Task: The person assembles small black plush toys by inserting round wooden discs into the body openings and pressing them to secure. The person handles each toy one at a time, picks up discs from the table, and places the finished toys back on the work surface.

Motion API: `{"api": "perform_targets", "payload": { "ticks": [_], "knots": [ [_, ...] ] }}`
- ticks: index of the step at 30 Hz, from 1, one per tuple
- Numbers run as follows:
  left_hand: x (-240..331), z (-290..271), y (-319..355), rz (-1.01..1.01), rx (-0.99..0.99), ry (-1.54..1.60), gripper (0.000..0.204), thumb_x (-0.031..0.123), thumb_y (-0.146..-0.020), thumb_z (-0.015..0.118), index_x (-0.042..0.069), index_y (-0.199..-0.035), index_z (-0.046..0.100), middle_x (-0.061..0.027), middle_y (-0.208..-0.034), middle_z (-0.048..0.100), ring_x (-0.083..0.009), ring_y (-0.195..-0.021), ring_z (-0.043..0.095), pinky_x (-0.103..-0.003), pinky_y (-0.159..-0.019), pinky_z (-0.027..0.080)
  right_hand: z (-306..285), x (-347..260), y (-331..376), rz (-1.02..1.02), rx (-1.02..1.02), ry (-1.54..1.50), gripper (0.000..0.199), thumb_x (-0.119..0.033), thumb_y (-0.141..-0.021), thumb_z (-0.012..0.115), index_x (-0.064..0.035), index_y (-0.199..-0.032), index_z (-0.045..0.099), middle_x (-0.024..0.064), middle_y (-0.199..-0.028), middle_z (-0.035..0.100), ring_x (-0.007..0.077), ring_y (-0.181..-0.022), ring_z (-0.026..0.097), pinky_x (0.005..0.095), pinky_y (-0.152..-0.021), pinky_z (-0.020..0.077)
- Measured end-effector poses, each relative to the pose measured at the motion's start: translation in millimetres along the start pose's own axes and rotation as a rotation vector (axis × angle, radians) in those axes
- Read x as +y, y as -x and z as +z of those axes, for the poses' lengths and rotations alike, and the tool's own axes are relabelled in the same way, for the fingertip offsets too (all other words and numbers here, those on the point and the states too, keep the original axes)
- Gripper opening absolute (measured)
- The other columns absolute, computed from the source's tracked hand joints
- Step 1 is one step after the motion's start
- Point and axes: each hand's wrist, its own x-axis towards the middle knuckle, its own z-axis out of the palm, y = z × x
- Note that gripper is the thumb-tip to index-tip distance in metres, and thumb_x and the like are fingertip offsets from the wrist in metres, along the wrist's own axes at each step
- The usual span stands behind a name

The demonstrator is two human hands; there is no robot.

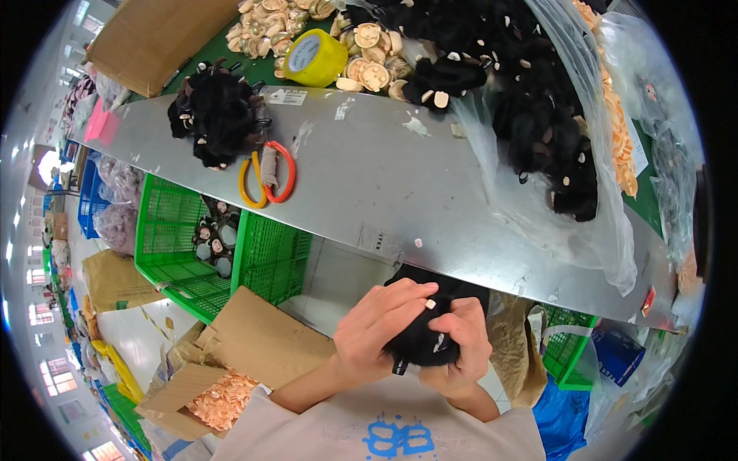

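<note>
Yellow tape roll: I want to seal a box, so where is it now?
In the head view, the tape roll is at the top, left of centre, between heaps of beige pieces.

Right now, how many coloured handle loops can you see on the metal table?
2: a yellow-orange loop and, just right of it, a red loop, both near the black furry bundle. Others could be hidden beneath that bundle.

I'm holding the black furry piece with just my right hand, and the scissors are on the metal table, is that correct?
Not quite: the head view shows your left hand holding the black furry piece together with your right hand. The scissors are on the metal table.
</note>
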Motion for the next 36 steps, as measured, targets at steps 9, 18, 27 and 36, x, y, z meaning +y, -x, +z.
{"api": "perform_targets", "payload": {
  "ticks": [9,18,27,36],
  "knots": [
    [1.5,-6.8,-4.8,-0.241,-0.014,0.003,0.044,-0.004,-0.066,0.076,0.0,-0.109,0.065,-0.0147,-0.114,0.071,-0.0289,-0.094,0.07,-0.032,-0.079,0.057,8.7,8.0,-3.0,0.295,0.044,-0.066,0.03,-0.001,-0.069,0.056,0.0005,-0.098,0.064,0.0091,-0.08,0.054,0.0212,-0.073,0.048,0.0297,-0.067,0.0414],
    [-0.4,-11.3,3.3,-0.286,-0.106,0.224,0.029,0.0,-0.076,0.08,-0.002,-0.102,0.066,-0.0167,-0.104,0.065,-0.0199,-0.082,0.064,-0.031,-0.073,0.054,-2.6,1.8,-5.4,0.667,0.143,-0.756,0.075,-0.038,-0.083,0.072,0.0004,-0.134,0.033,0.0143,-0.107,0.058,0.0184,-0.098,0.058,0.0299,-0.089,0.047],
    [-5.8,-17.8,-5.4,-0.548,-0.157,0.432,0.013,0.002,-0.085,0.075,-0.002,-0.093,0.066,-0.0075,-0.091,0.061,-0.0122,-0.077,0.056,-0.024,-0.069,0.046,-8.2,4.7,-13.5,0.843,-0.103,-0.498,0.045,-0.004,-0.085,0.056,-0.002,-0.128,0.047,0.009,-0.112,0.057,0.0124,-0.094,0.056,0.0266,-0.085,0.0478],
    [0.8,-26.4,-9.9,-0.694,-0.209,0.419,0.011,0.005,-0.087,0.075,0.001,-0.087,0.065,-0.0043,-0.085,0.059,-0.0096,-0.074,0.053,-0.023,-0.066,0.043,-9.0,11.2,-14.6,0.802,-0.275,-0.498,0.043,-0.01,-0.09,0.059,-0.0038,-0.131,0.046,0.0056,-0.11,0.056,0.0097,-0.094,0.053,0.0244,-0.083,0.0456]
  ]
}}
